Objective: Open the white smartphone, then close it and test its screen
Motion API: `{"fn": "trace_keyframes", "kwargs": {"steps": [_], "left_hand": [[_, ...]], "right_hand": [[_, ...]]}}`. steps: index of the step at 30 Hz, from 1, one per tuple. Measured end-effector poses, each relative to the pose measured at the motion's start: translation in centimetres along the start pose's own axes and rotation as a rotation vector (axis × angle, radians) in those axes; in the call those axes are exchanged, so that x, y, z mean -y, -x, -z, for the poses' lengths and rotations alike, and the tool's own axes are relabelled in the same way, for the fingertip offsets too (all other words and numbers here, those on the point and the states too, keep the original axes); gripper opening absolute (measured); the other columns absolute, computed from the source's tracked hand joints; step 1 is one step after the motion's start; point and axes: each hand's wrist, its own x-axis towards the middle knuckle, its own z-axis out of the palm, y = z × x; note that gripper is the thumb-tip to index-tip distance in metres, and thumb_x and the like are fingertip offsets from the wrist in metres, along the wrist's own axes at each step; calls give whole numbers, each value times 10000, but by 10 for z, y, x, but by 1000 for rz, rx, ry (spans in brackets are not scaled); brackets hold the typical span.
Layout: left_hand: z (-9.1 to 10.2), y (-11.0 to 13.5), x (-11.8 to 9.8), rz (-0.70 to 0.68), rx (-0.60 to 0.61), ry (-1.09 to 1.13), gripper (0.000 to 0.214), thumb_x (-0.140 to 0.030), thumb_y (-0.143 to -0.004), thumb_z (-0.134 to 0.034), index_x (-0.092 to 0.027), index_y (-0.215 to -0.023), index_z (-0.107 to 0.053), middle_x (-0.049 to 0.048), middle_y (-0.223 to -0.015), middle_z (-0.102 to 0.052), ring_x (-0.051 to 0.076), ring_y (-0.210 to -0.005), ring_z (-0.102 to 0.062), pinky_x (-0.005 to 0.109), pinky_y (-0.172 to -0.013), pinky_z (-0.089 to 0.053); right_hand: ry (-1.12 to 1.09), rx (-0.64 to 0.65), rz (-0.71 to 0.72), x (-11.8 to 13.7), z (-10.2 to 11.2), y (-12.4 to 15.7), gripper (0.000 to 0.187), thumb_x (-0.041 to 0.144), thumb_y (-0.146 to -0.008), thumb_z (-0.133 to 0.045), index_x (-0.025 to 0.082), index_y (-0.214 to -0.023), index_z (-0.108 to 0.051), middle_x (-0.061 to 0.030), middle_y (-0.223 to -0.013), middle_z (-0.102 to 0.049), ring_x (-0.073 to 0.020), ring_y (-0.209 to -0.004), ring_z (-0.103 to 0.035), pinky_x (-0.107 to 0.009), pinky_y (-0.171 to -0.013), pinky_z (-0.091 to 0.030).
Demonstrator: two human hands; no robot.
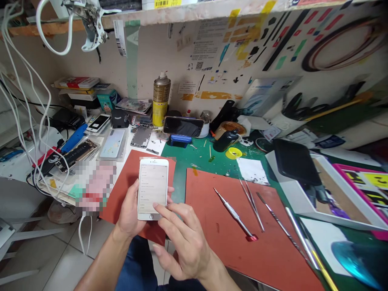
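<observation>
A white smartphone [152, 186] with a lit screen showing a list of text lines is held upright over the front edge of the bench. My left hand [129, 210] wraps around it from the left and behind, its fingertips showing past the right edge. My right hand [184, 238] is in front of the phone with its fingers apart, a fingertip at the lower part of the screen. On the red mat [209, 234] to the right lie a screwdriver [233, 214], tweezers [253, 206] and a thin metal tool [279, 220].
A second phone [183, 126] leans on a blue stand [181, 140] at the back, near a yellow spray can [161, 101]. Opened phone parts [141, 135] lie at the left. A white box [303, 202] stands at the right. White cables [27, 81] hang at the left.
</observation>
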Motion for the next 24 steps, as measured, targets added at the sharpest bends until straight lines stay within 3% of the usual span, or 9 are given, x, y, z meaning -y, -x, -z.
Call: {"fn": "trace_keyframes", "kwargs": {"steps": [5,10,16,24], "left_hand": [[-2,-1,-1,-5,-1,-13,589,-488,-1032,-358,-78,-1355,-630,192,-1159,-749,325,-1028,-716,446,-965,-505],[0,0,0,-4,-1,1,591,-491,-1037,-342,-78,-1314,-662,183,-1158,-751,329,-1086,-698,449,-996,-491],[1,0,0,-2,30,1,622,-503,-1042,-313,-65,-1313,-661,213,-1238,-714,338,-1082,-696,458,-986,-496],[1,0,0,-9,-6,9,601,-489,-1040,-329,-70,-1321,-658,192,-1190,-740,330,-1106,-695,444,-1008,-489]], "right_hand": [[0,19,0,-1,-2,-1,346,336,-929,-519,104,-1152,-647,-176,-1207,-706,-307,-1070,-602,-468,-868,-518],[50,-53,-72,-1,-3,0,286,309,-937,-515,122,-1121,-628,-186,-1264,-686,-322,-1089,-579,-486,-849,-509],[20,1,-7,0,-2,1,297,282,-918,-533,99,-1127,-638,-181,-1200,-711,-317,-1084,-601,-471,-851,-510],[69,-46,-84,-1,-4,-2,282,250,-912,-546,107,-1149,-602,-179,-1252,-690,-318,-1101,-561,-473,-872,-493]]}}
